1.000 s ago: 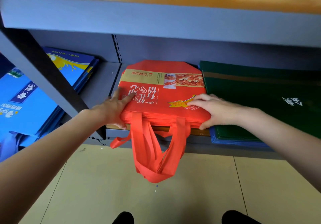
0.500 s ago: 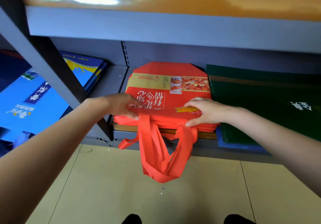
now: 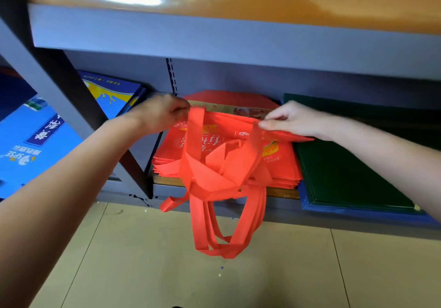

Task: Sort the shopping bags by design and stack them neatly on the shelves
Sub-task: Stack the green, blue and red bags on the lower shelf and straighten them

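My left hand (image 3: 164,113) and right hand (image 3: 290,119) each pinch the top red bag's (image 3: 229,126) edge. Its stack (image 3: 281,164) lies between blue bags (image 3: 35,145) and green bags (image 3: 346,169).

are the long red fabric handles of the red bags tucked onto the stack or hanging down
Partly both: the left hand and right hand pinch some long red fabric handles up over the stack; others dangle past the shelf edge.

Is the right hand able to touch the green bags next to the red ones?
Probably yes. The right hand pinches a red bag just beside the green bags, whose flat top lies uncovered under the forearm. It would have to let go first.
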